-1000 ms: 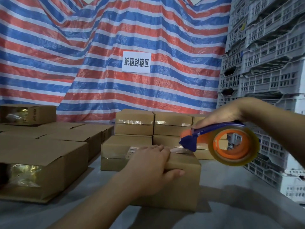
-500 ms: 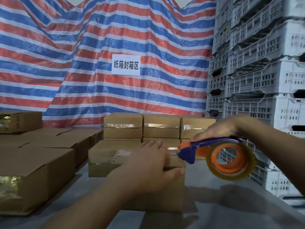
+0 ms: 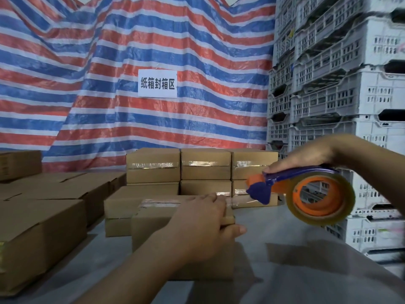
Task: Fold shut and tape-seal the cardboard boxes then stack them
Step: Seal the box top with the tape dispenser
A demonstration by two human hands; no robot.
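Backdrop: a red, white and blue striped tarp [image 3: 197,51] with a white sign [image 3: 157,83]; white plastic crates [image 3: 341,84] stacked at right.
Desk: grey desk [image 3: 285,238] carrying taped boxes [image 3: 206,164] stacked at the back.
Box in work: cardboard box [image 3: 153,229] at centre front, flaps closed.
Left hand: left hand [image 3: 203,224] pressing flat on the box top, thumb down its right side.
Right hand: right hand [image 3: 306,156] with fingers curled round the tape dispenser [image 3: 306,194], held just right of the box; clear tape runs from it to the box top.

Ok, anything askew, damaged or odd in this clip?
Nothing stands out. The left hand presses the small brown cardboard box while the right hand holds the blue-and-orange tape dispenser; the taped boxes behind sit in tidy rows.
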